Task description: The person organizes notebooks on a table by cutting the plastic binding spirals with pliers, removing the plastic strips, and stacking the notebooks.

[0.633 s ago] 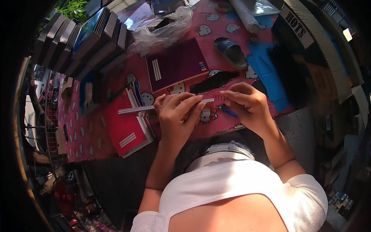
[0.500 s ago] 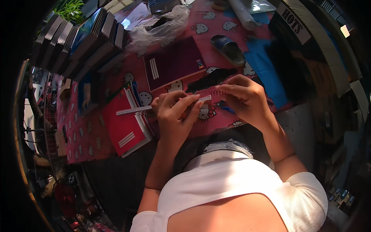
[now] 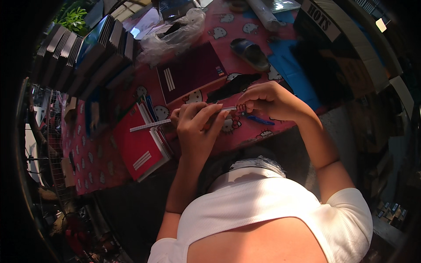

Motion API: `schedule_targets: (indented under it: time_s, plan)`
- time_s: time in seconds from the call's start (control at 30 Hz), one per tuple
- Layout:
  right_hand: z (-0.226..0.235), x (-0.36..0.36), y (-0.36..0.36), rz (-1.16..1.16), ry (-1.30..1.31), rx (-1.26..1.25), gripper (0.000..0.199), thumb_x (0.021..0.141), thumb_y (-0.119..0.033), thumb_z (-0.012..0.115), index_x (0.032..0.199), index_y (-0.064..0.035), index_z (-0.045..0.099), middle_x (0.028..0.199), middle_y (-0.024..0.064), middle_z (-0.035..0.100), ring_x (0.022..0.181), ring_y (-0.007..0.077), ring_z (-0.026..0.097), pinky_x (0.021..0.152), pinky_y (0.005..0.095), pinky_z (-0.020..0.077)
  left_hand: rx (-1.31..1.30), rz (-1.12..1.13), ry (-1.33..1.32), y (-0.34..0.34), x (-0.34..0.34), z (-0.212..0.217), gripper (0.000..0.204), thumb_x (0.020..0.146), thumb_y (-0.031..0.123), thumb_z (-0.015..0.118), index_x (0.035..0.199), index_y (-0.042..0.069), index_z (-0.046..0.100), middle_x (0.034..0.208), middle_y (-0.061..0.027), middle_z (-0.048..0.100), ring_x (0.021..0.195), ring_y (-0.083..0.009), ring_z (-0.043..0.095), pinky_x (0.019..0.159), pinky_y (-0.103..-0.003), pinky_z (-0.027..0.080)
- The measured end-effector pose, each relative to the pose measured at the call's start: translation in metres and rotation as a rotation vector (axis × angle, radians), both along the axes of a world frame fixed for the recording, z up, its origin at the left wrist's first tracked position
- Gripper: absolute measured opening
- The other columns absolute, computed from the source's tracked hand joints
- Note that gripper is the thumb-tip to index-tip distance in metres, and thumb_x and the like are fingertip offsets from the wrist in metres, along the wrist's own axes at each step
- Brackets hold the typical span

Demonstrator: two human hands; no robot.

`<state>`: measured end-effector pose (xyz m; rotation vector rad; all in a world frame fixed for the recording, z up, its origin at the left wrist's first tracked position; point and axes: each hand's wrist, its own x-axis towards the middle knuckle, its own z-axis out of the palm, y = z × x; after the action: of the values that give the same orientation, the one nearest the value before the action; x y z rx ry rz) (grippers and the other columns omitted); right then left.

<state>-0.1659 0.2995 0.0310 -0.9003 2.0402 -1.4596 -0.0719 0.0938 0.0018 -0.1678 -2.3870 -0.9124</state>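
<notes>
Sunlit red cloth with a white cartoon-cat print (image 3: 245, 131) covers the work table, which runs diagonally across the head view.

Head view, hands: the left hand (image 3: 196, 127) is curled, fingers bent over a long thin white strip (image 3: 151, 126) that looks like a plastic binding spine, finely ribbed along its length. The strip sticks out to the left of the hand, above the cloth and over the top edge of a red spiral-bound notebook with two white stripes (image 3: 140, 147). The right hand (image 3: 269, 98) is closed to a pinch, thumb and fingertips meeting on the strip's other end (image 3: 230, 108), just beside the left hand's fingertips. Both hands grip the same strip, held roughly level between them, above the near edge of the table.

Head view, surroundings: a blue pen (image 3: 258, 119) lies on the cloth under the right hand. A dark maroon notebook with white stripes (image 3: 190, 72) lies further back, with a flat black piece (image 3: 232, 87) beside it. A dark slipper (image 3: 250, 53) rests near a blue sheet (image 3: 291, 70). A crumpled clear plastic bag (image 3: 173, 35) sits at the far side. Stacked books stand on edge (image 3: 87, 52) at upper left.
</notes>
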Motion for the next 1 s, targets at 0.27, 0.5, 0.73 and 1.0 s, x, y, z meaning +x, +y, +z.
schedule_targets:
  time_s: [0.27,0.5,0.73,1.0]
  plan:
    - [-0.012,0.025,-0.009,-0.12,0.697,0.049,0.032,0.074,-0.004,0.07,0.104,-0.0048,0.06,0.088,0.0109,0.064,0.076,0.0289,0.064,0.064,0.0355,0.0508,-0.222,0.111,-0.036,-0.005,0.004,0.008,0.024,0.068,0.023,0.082,0.088,0.012,0.073,0.087,-0.0017,0.067,0.092,-0.0182,0.062,0.101,-0.044,0.028]
    - [-0.004,0.027,-0.024,-0.174,0.72,0.025,0.031,0.074,-0.008,0.073,0.102,-0.0049,0.061,0.085,0.0108,0.058,0.071,0.0296,0.062,0.057,0.0347,0.0491,-0.194,0.105,-0.032,-0.009,0.006,0.004,0.023,0.068,0.022,0.082,0.086,0.012,0.072,0.084,-0.0011,0.068,0.09,-0.0183,0.063,0.102,-0.045,0.029]
    - [0.002,0.029,-0.033,-0.264,0.757,0.046,0.019,0.077,-0.012,0.071,0.091,-0.0051,0.06,0.081,0.0102,0.058,0.072,0.0284,0.062,0.058,0.0356,0.0498,-0.18,0.103,-0.018,-0.006,0.004,-0.001,0.022,0.067,0.02,0.081,0.087,0.014,0.073,0.085,0.0009,0.068,0.088,-0.0172,0.061,0.102,-0.046,0.028]
    - [-0.051,-0.149,-0.028,-0.265,0.662,0.981,0.054,0.085,-0.056,0.058,0.085,-0.0034,0.069,0.077,0.0171,0.066,0.079,0.034,0.068,0.068,0.0388,0.0535,-0.145,0.09,0.046,-0.006,0.013,-0.002,0.027,0.069,0.022,0.08,0.093,0.015,0.071,0.089,0.0033,0.069,0.089,-0.0156,0.061,0.099,-0.044,0.029]
